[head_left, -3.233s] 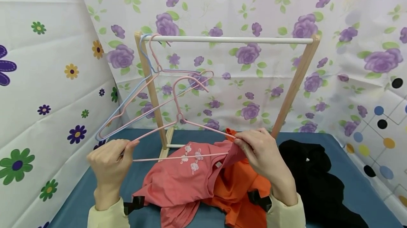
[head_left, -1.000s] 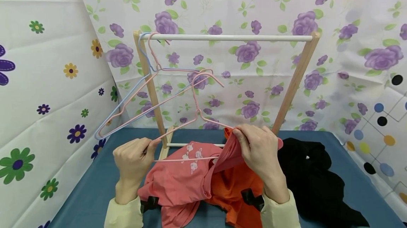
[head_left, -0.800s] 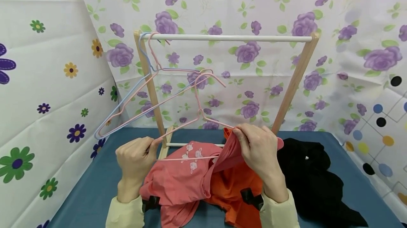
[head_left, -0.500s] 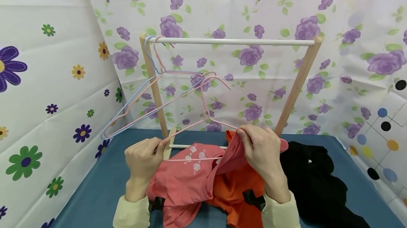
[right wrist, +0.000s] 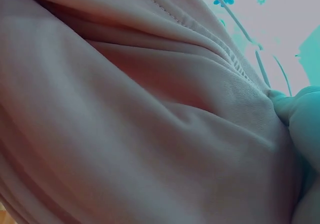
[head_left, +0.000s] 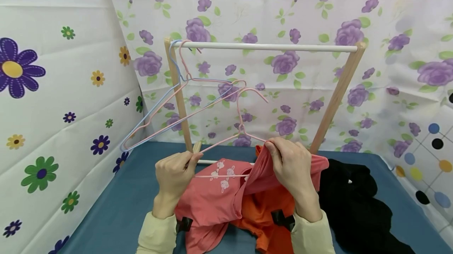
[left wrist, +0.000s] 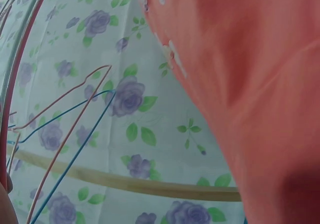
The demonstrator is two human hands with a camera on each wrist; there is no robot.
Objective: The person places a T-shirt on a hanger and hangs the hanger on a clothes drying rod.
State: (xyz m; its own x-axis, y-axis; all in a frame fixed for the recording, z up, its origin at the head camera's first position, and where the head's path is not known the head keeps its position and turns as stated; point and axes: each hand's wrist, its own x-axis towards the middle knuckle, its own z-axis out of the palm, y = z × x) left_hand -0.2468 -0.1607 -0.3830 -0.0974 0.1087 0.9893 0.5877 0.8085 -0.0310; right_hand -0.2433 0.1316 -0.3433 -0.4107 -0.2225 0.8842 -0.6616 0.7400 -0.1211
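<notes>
In the head view a pink clothes hanger [head_left: 241, 129] stands hook up, its left end gripped by my left hand [head_left: 174, 173]. The pink shirt [head_left: 212, 203], with white flower embroidery, lies behind and below the hanger. My right hand [head_left: 291, 163] pinches the shirt's edge together with the hanger's right shoulder. That end of the hanger is hidden inside the cloth, which bulges out past the right hand. Pink cloth [right wrist: 150, 119] fills most of the right wrist view, with part of the right hand [right wrist: 305, 124] at its right edge.
A rack with a white rail [head_left: 272, 46] and wooden legs stands behind. A blue hanger [head_left: 150, 112] and another pink hanger [head_left: 185, 65] hang at its left end. An orange garment [head_left: 263, 226] lies under the shirt, and a black garment [head_left: 354, 203] at right on the blue surface [head_left: 116, 199].
The left hand and hanger have moved right, toward the right hand. More of the hanger's right side is inside the shirt, and more cloth shows beyond the right hand. The view has shifted slightly.
</notes>
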